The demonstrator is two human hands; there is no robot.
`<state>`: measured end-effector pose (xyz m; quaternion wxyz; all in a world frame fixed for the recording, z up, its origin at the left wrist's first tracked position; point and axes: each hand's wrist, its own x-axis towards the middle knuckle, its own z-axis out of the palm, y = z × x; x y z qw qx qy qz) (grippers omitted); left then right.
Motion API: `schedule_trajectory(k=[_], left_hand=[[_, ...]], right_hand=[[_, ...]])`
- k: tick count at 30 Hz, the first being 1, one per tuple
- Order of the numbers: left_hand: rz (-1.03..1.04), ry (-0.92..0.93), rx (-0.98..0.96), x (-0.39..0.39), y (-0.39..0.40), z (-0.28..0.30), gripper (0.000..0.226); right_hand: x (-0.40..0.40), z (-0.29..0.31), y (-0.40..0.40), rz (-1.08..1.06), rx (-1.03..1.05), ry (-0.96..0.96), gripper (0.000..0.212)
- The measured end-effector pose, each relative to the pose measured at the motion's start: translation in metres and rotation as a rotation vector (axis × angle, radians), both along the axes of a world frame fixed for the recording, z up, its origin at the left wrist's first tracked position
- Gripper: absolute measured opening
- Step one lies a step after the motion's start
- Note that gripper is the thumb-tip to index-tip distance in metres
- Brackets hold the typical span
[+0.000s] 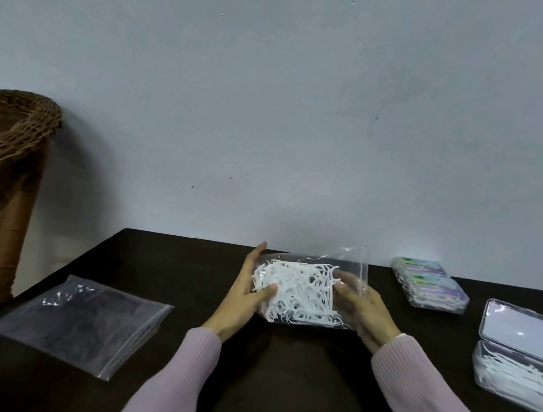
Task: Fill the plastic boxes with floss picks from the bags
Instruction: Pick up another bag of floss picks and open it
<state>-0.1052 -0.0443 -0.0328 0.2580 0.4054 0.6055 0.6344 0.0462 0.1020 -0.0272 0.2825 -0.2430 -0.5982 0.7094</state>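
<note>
A clear zip bag (313,287) full of white floss picks is held up over the middle of the dark table (186,263). My left hand (246,294) grips its left side, thumb pressed on the front. My right hand (365,310) holds its right side near the open top edge. At the right edge an open clear plastic box (516,380) lies with floss picks in its lower half and its lid tipped back. Two closed boxes (432,284) with coloured labels sit at the back right.
An empty, flat zip bag (82,322) lies on the table at the left. A wicker chair (3,163) stands beyond the table's left edge, with dark and white cloth beneath it. A pale wall rises right behind the table.
</note>
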Motion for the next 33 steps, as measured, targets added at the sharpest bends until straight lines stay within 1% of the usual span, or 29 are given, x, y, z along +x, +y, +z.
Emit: schedule_trajectory(k=[2,4,5,6,7,8,10,12,15,18,21,23,25,28,29,31,33], left_hand=[[0.011,-0.021,0.034,0.003,0.0,0.005,0.079],[-0.01,-0.092,0.022,0.004,-0.001,0.006,0.102],[-0.033,-0.114,-0.002,0.005,-0.002,0.006,0.113],[-0.046,-0.111,-0.029,0.007,-0.002,0.006,0.118],[-0.049,-0.108,-0.052,0.009,-0.002,0.005,0.118],[-0.038,-0.101,-0.061,0.011,-0.001,0.004,0.111],[0.036,-0.11,-0.04,0.014,0.001,0.004,0.088],[0.092,-0.121,-0.013,0.015,0.003,0.004,0.072],[0.143,-0.05,0.016,0.017,0.003,0.003,0.068],[0.145,-0.008,0.037,0.017,0.001,0.003,0.059],[0.142,-0.033,0.042,0.013,0.001,0.0,0.063],[0.193,-0.015,0.025,0.012,0.002,-0.002,0.06],[0.274,0.022,0.003,0.009,0.004,-0.006,0.061],[0.348,0.046,-0.057,0.005,0.002,-0.008,0.07],[0.372,0.072,-0.079,0.004,0.001,-0.008,0.071],[0.446,0.147,-0.098,0.003,0.002,-0.008,0.067],[0.473,0.179,-0.115,0.005,0.0,-0.007,0.065]], right_hand=[[0.009,0.001,0.003,-0.008,-0.028,0.04,0.02],[0.015,0.002,0.003,0.022,-0.053,0.085,0.026],[0.017,0.001,0.004,0.049,-0.078,0.104,0.032],[0.018,0.001,0.004,0.077,-0.11,0.106,0.038],[0.02,0.001,0.003,0.102,-0.124,0.085,0.042],[0.021,0.002,0.001,0.118,-0.108,0.045,0.045],[0.024,0.003,0.0,0.123,-0.032,-0.04,0.048],[0.024,0.003,-0.001,0.105,-0.009,-0.041,0.046],[0.024,0.002,-0.003,0.091,-0.003,-0.016,0.042],[0.025,0.001,-0.002,0.165,-0.064,0.003,0.039],[0.026,-0.001,0.0,0.142,-0.11,0.022,0.032],[0.025,0.0,0.0,0.096,-0.128,0.031,0.025],[0.023,-0.001,-0.002,0.053,-0.066,0.011,0.021],[0.018,-0.002,-0.004,-0.04,0.047,-0.074,0.01],[0.018,-0.002,-0.005,-0.047,0.078,-0.09,0.009],[0.018,-0.001,-0.004,-0.045,0.144,-0.104,0.017],[0.021,0.003,-0.004,-0.021,0.136,-0.075,0.022]])
